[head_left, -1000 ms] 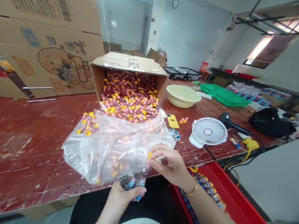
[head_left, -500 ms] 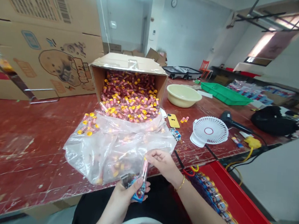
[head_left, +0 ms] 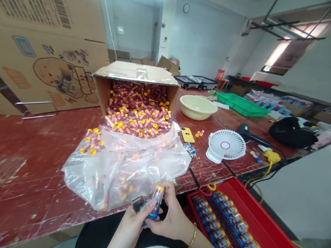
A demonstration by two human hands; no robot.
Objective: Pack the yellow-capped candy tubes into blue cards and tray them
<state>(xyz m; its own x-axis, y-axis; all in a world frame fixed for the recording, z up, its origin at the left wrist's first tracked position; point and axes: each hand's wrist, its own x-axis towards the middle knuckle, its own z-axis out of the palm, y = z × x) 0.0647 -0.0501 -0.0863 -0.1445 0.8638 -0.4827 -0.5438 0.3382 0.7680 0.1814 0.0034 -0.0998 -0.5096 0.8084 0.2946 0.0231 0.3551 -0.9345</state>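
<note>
My left hand is closed on blue printed packets over my lap. A clear tube with a yellow cap stands up from them between my hands. My right hand wraps round the right side of the tube and packet, its fingers partly hidden. Just beyond, a clear plastic sheet spreads from an open carton full of small pink tubes with yellow caps. Several more tubes lie on the sheet's left part.
Right of the carton are a cream basin, a yellow phone, a white fan and a green tray. A red tray with rows of filled packets sits low at the right. A large carton stands at the left.
My right hand has moved down from the tube's top to the side of the tube and packet. The tube now sits lower between my hands. The view has shifted slightly.
</note>
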